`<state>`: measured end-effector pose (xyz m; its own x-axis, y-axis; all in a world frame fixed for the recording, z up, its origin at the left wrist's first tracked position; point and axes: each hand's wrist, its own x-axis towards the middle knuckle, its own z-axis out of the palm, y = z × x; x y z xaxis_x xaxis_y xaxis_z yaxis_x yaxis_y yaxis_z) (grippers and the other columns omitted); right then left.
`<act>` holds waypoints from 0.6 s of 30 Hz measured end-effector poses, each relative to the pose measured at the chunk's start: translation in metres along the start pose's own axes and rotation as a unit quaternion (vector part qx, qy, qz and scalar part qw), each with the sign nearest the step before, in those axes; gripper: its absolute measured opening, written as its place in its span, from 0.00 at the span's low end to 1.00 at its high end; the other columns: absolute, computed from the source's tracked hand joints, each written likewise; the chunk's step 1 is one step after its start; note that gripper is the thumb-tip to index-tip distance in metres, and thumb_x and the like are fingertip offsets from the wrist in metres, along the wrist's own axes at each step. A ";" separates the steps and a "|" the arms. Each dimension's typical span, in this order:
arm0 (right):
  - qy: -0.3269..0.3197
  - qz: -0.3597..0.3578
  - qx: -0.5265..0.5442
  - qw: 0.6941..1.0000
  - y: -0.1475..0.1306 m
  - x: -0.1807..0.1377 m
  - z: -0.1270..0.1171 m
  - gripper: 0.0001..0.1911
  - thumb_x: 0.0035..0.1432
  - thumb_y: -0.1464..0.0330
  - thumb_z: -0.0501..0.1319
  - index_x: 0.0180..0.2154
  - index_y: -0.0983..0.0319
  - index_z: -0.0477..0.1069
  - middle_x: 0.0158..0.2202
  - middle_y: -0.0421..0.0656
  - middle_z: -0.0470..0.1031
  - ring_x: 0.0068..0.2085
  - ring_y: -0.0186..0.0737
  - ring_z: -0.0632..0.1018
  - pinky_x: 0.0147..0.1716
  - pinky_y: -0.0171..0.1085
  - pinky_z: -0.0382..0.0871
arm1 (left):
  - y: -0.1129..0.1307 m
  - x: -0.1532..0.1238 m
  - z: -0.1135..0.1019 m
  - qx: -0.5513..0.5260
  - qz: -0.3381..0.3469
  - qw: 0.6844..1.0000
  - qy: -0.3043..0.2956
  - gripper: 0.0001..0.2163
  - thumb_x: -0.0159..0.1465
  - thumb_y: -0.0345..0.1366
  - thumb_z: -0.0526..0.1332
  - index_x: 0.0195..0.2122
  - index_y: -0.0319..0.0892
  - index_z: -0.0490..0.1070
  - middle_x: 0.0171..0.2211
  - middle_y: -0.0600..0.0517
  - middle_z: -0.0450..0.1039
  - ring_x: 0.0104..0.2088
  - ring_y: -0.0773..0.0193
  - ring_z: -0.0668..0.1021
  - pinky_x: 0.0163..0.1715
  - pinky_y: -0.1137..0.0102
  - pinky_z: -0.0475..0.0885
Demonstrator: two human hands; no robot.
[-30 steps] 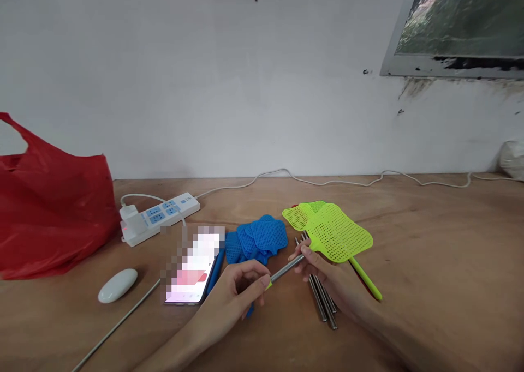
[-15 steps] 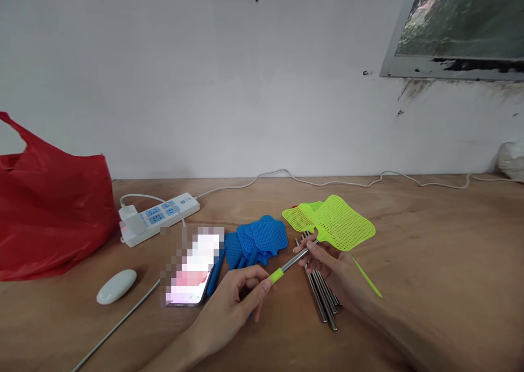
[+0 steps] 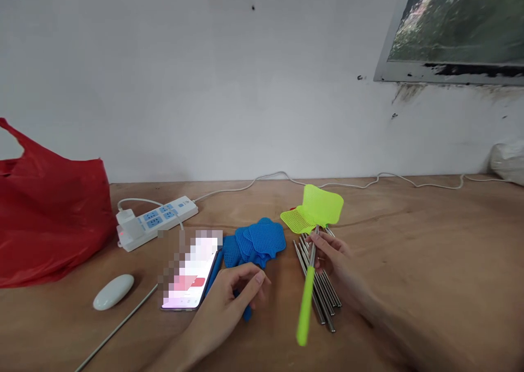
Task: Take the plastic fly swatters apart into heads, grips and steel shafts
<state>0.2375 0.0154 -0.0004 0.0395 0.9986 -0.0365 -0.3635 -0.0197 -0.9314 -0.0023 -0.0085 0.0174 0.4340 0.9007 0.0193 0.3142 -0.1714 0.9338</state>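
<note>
My right hand pinches the metal shaft of a lime-green fly swatter just below its mesh head; its green grip points toward me, blurred by motion. A second green swatter head lies behind it on the table. Under my right hand lies a bundle of several steel rods. My left hand rests near the table with fingers loosely curled and nothing visible in them, over the handles of a pile of blue swatter heads.
A phone with a lit screen lies left of my left hand. Further left are a white oval mouse, a white power strip and a red plastic bag. A white cable runs along the wall.
My left hand has let go of the green grip. My right hand has swung the swatter upright, so its handle now points toward me and the head stands up.
</note>
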 end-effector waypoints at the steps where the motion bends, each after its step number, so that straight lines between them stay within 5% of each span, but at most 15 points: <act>1: 0.005 -0.003 -0.020 1.000 0.000 0.002 -0.003 0.20 0.49 0.51 0.73 0.30 0.61 0.79 0.22 0.37 0.69 0.21 0.29 0.66 0.18 0.30 0.59 | 0.000 0.000 0.000 0.004 0.000 1.000 0.000 0.20 0.70 0.52 0.54 0.36 0.41 0.75 0.28 0.51 0.74 0.28 0.63 0.75 0.29 0.71 0.68; 8: -0.005 -0.034 -0.163 0.986 -0.006 0.007 -0.010 0.25 0.51 0.44 0.67 0.35 0.60 0.77 0.15 0.32 0.63 0.13 0.29 0.60 0.10 0.30 0.50 | 0.001 -0.001 0.003 0.060 -0.006 0.998 -0.027 0.18 0.70 0.48 0.54 0.35 0.42 0.75 0.25 0.52 0.75 0.27 0.62 0.76 0.25 0.72 0.67; 18: 0.011 -0.081 -0.168 0.982 -0.012 0.008 -0.010 0.29 0.57 0.45 0.62 0.50 0.60 0.74 0.12 0.28 0.57 0.12 0.28 0.54 0.10 0.29 0.47 | -0.005 -0.002 0.003 0.074 0.000 0.997 -0.033 0.16 0.70 0.46 0.54 0.34 0.41 0.75 0.24 0.52 0.75 0.25 0.64 0.75 0.25 0.73 0.65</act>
<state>0.2515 0.0235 0.0067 0.0921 0.9887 0.1182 -0.0230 0.1208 -0.9924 -0.0019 -0.0103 0.0119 0.4864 0.8737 -0.0093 0.4328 -0.2317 0.8712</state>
